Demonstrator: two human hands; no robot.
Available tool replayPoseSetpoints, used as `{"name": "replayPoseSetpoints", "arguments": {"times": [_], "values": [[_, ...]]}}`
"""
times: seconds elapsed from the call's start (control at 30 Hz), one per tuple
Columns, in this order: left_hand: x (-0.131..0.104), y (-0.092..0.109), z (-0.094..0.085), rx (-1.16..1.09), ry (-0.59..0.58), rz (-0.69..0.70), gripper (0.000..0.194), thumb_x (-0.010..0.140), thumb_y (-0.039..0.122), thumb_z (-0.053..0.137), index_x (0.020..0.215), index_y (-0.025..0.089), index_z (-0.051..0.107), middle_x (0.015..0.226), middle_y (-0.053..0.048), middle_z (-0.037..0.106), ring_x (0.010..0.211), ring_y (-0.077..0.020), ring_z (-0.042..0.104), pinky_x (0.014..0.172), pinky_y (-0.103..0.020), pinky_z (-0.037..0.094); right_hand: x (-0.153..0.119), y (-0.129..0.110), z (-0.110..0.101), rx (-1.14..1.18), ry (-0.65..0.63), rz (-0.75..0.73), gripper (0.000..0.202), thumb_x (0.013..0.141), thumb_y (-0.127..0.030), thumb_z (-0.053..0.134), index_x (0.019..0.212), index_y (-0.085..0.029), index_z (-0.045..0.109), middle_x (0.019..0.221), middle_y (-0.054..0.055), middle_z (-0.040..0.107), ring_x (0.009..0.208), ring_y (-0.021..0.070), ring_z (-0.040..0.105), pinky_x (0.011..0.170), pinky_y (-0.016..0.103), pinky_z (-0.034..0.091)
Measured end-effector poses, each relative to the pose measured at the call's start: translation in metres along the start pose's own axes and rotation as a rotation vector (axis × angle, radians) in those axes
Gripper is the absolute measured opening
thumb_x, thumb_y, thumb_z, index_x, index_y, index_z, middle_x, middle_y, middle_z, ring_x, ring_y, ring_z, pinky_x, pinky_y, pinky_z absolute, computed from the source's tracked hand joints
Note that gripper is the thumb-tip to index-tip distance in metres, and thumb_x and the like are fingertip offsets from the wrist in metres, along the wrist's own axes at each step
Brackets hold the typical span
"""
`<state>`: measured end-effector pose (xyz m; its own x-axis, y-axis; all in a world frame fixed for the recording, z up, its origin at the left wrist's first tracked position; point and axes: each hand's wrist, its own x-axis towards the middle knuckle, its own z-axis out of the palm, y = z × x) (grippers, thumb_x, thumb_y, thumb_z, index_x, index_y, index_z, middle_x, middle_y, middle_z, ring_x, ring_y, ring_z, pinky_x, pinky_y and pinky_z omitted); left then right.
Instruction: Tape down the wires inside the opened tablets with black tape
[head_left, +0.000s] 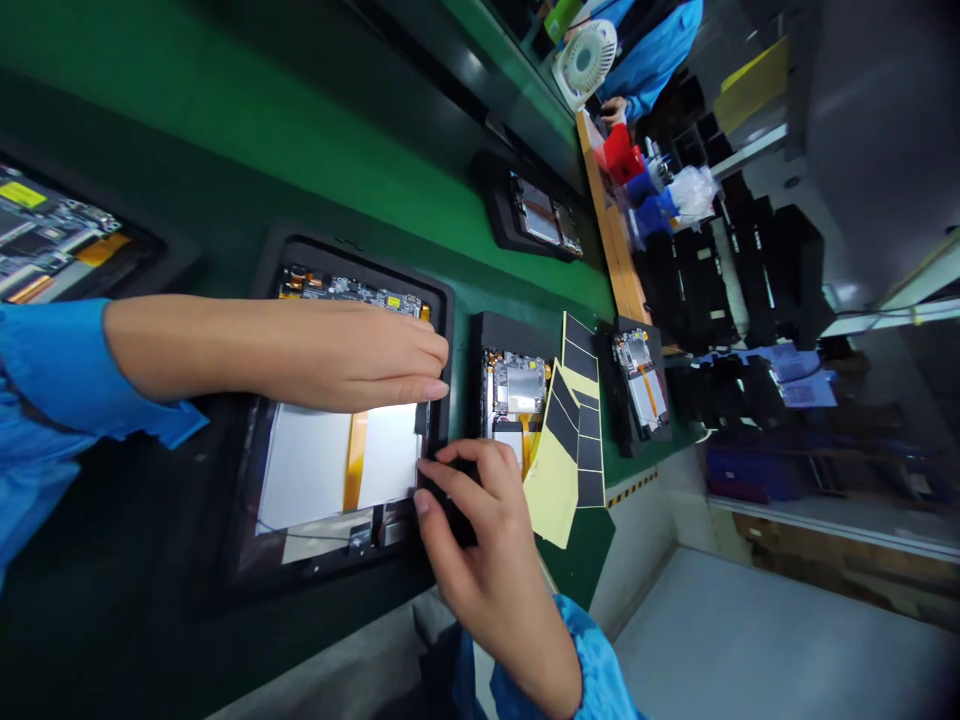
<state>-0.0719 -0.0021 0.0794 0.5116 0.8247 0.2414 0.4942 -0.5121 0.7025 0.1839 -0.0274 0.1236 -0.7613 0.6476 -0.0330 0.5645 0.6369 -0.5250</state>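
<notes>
An opened tablet (306, 465) lies in a black tray (448, 310), showing its circuit board, white battery and an orange ribbon cable (355, 460). My left hand (367, 355) reaches across the tablet's upper half. Its fingers are bent and pressed together at the right edge, and what they hold, if anything, is hidden. My right hand (487, 540) is at the same edge, lower down. Thumb and index fingertip are slightly apart beside the tablet's frame, with nothing visible between them.
Right of the tray are another opened device (517, 385) and yellow sheets with black strips (559, 450). More open units (544, 215) (641, 380) lie farther along the green bench (187, 130). Another tablet (60, 240) is at left. At the back are a white fan (586, 60) and a person's blue sleeve (664, 55).
</notes>
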Motion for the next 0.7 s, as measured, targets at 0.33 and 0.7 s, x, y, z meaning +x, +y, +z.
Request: {"name": "replayPoseSetpoints", "arguments": {"times": [0.33,0.7], "values": [[-0.004,-0.005,0.011,0.053,0.095,0.086,0.047,0.112,0.036,0.027,0.090,0.016,0.062,0.091,-0.002,0.062,0.084,-0.0175,0.051,0.085,-0.029,0.036,-0.019,0.002,0.018,-0.127,0.044,-0.055,0.041,0.100,-0.015,0.055,0.141,-0.018,0.056,0.165,0.010,0.040,0.159,0.0307,0.019,0.125,0.056,0.035],[-0.003,-0.004,0.005,0.075,0.054,0.077,0.045,0.111,0.034,0.027,0.088,0.016,0.061,0.090,-0.003,0.061,0.083,-0.0184,0.051,0.084,-0.030,0.036,-0.028,0.005,0.030,-0.144,0.033,-0.040,0.054,0.101,-0.018,0.055,0.154,-0.017,0.044,0.171,0.009,0.029,0.162,0.0332,0.009,0.125,0.063,0.033]]}}
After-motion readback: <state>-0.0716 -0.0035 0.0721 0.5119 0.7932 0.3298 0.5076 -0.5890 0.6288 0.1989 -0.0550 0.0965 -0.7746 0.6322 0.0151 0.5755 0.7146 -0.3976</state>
